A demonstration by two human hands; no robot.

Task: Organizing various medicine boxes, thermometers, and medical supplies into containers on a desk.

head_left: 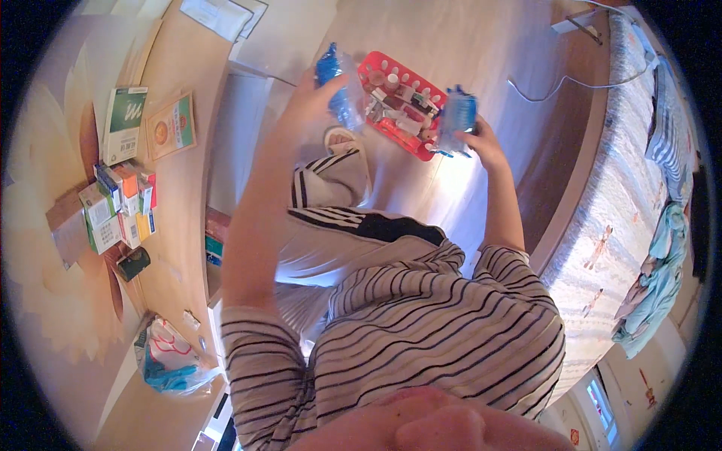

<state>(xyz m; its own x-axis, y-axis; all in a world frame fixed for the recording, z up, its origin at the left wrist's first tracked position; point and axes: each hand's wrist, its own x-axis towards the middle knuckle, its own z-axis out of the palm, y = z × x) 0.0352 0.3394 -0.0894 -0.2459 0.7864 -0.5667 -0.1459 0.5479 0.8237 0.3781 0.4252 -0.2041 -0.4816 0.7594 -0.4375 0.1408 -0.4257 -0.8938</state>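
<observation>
My left hand (pixel 314 96) is closed around a blue item in clear plastic wrapping (pixel 342 101), held up at the left end of a red basket. My right hand (pixel 485 143) grips a second blue, clear-wrapped item (pixel 457 116) at the basket's right end. What exactly the wrapped items are, I cannot make out. Between my hands, the red plastic basket (pixel 374 57) with oval holes in its rim stands on the floor. It holds several small jars, tubes and boxes, among them a white-lidded jar (pixel 392 78).
My slippered foot (pixel 342 139) is close to the basket. A desk (pixel 177 225) on the left bears stacked medicine boxes (pixel 124 203) and a plastic bag (pixel 169 361). At right is a bed (pixel 594 248) with clothes (pixel 654 282). A white cable (pixel 556 94) trails over the floor.
</observation>
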